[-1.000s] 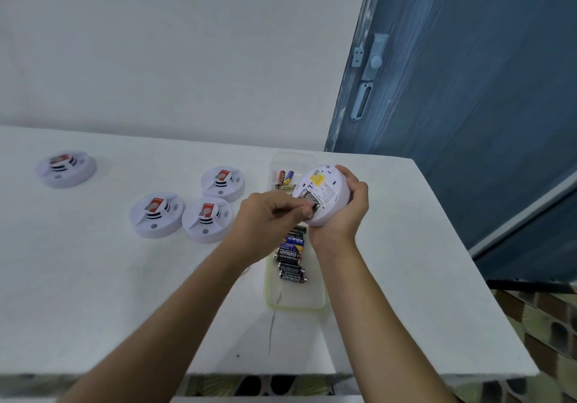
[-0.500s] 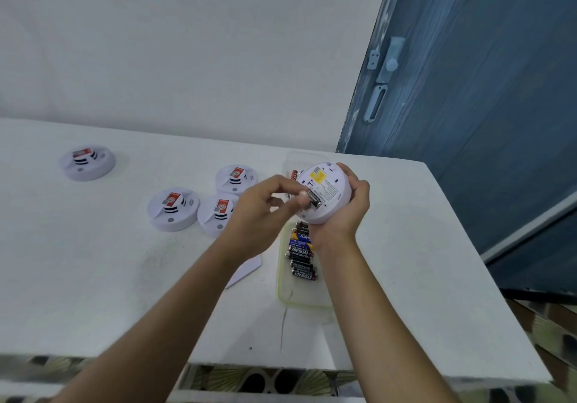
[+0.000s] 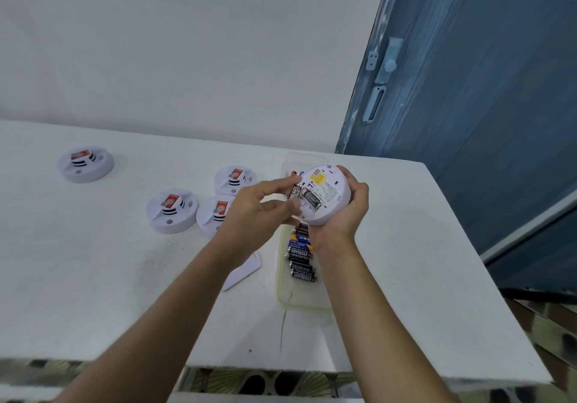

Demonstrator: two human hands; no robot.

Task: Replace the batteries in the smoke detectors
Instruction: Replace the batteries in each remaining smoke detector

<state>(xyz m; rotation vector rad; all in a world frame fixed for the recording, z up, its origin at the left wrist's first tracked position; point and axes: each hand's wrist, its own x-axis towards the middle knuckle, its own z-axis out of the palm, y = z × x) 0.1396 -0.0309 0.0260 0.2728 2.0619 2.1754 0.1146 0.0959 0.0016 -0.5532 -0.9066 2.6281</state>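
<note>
My right hand (image 3: 345,212) cups a round white smoke detector (image 3: 331,195) with its back facing me, held above the table. One black battery (image 3: 312,199) lies in its open compartment. My left hand (image 3: 256,212) pinches a second black battery (image 3: 295,191) at the compartment's left edge, tilted partly out of the slot. Below my hands a clear tray (image 3: 299,301) holds several loose batteries (image 3: 301,256). Three more white detectors (image 3: 171,210) (image 3: 235,179) (image 3: 215,215) sit face up to the left, and another detector (image 3: 86,163) lies farther left.
A flat white cover piece (image 3: 245,273) lies on the white table (image 3: 93,278) beside my left forearm. A blue door (image 3: 468,106) with a latch stands at the right. The table's front edge runs along the bottom.
My left fingers have drawn back a little from the compartment, and the battery they pinch now shows clearly beside the seated one. The view shifted slightly left.
</note>
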